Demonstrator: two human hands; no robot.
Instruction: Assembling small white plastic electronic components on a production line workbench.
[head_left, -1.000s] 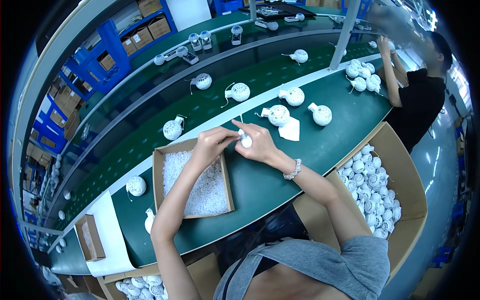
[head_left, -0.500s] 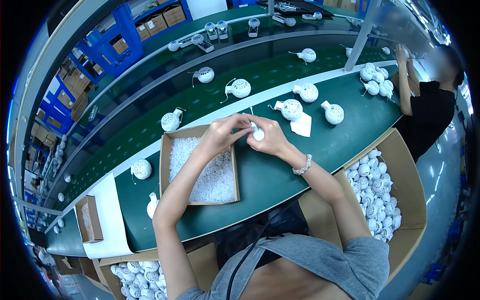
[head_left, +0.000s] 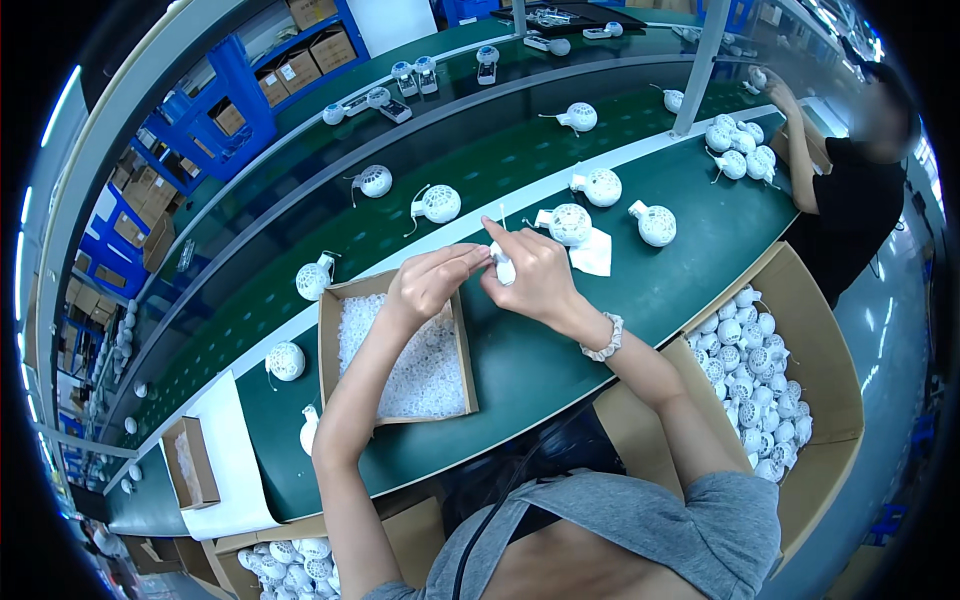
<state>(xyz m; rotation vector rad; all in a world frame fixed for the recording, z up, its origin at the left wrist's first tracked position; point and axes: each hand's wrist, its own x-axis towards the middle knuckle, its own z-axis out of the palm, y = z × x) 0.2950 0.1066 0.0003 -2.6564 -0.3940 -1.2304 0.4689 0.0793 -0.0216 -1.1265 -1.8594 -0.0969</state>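
Now | both hands raised over the green tabletop [head_left: 560,350] | right hand [head_left: 535,280] pinches small white part [head_left: 503,268], grip closed | left hand [head_left: 430,282] fingertips, moved in from the part, meet it, grip closed | cardboard tray of white pieces [head_left: 400,350] just below, unchanged | fitting seems underway

green workbench [head_left: 560,350], blue shelving [head_left: 235,95] (cartons)

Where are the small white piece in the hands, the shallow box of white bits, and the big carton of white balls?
small white piece [head_left: 505,268], head view, its lower end
shallow box [head_left: 325,345], head view, left cardboard wall
big carton [head_left: 825,350], head view, right wall
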